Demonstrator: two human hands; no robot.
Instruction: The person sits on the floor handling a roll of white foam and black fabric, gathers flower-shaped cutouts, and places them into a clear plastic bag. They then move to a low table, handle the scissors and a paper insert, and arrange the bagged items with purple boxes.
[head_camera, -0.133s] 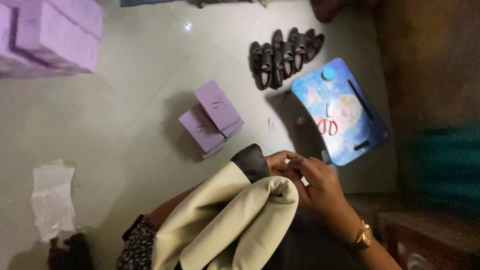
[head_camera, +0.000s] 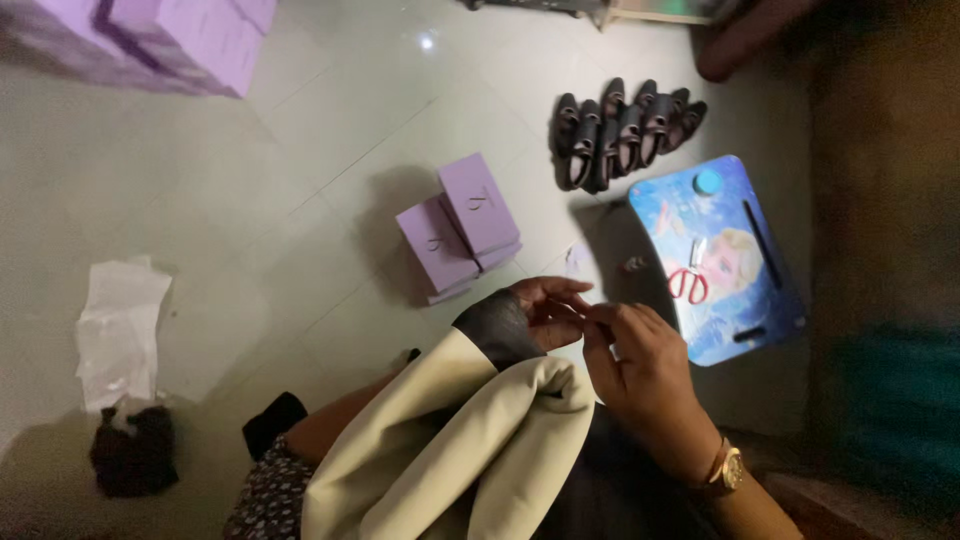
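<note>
The right hand (head_camera: 640, 370) and the left hand (head_camera: 545, 310) meet with fingertips pinched narrow on something too small to tell, perhaps thread. Just below them the cream fabric (head_camera: 470, 450) with a dark cuff lies over the lap, close for working. Beyond the hands, red scissors (head_camera: 687, 280) rest on a blue tray (head_camera: 745, 290), near purple boxes (head_camera: 460, 230) and dark shoes (head_camera: 620, 130).

Tiled floor (head_camera: 250, 200), pale, glossy. On it: 2 purple boxes (head_camera: 462, 228) stacked/overlapping, centre; more purple boxes (head_camera: 180, 40) top left; row of dark shoes (head_camera: 620, 130) packed side by side, top centre; blue lap tray (head_camera: 718, 258) w/ red scissors (head_camera: 688, 280) on top; white paper (head_camera: 118, 332) at left, dark bundle (head_camera: 135, 452) just below it.
</note>
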